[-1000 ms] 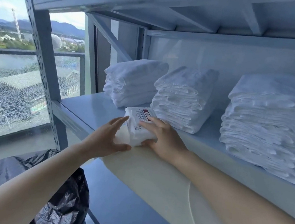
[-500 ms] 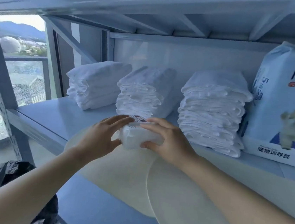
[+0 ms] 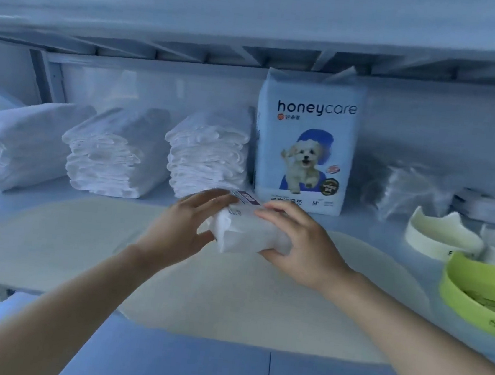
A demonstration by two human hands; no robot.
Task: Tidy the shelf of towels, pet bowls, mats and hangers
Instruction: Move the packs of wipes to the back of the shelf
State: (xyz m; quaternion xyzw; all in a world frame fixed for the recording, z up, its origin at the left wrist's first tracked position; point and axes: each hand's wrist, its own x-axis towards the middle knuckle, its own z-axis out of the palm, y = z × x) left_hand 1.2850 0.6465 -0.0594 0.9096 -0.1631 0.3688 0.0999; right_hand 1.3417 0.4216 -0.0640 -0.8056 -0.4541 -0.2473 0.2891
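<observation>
Here, both hands hold a small white pack (image 3: pixel 246 236) between them, over the cream mats (image 3: pixel 48 245) that lie flat and overlapping along the front of the shelf (image 3: pixel 389 228). The left hand (image 3: pixel 180 226) grips the pack's left end, fingers curled over the top. The right hand (image 3: pixel 298 248) grips the right end, fingers across the top and thumb at the near edge. A dark label shows on the pack's far top edge. Whether the pack touches the mats or is held just above them, I cannot tell. Behind it, three stacks of folded white towels (image 3: pixel 114 153) stand side by side at the back left. Just to their right stands an upright blue bag (image 3: pixel 305 144) marked "honeycare", with a dog printed on it. Further right lies a blurred clear wrapper (image 3: pixel 409 187). At the right edge sit a cream bowl (image 3: pixel 438 236) and, nearer, a green bowl (image 3: pixel 481 294), close together.
</observation>
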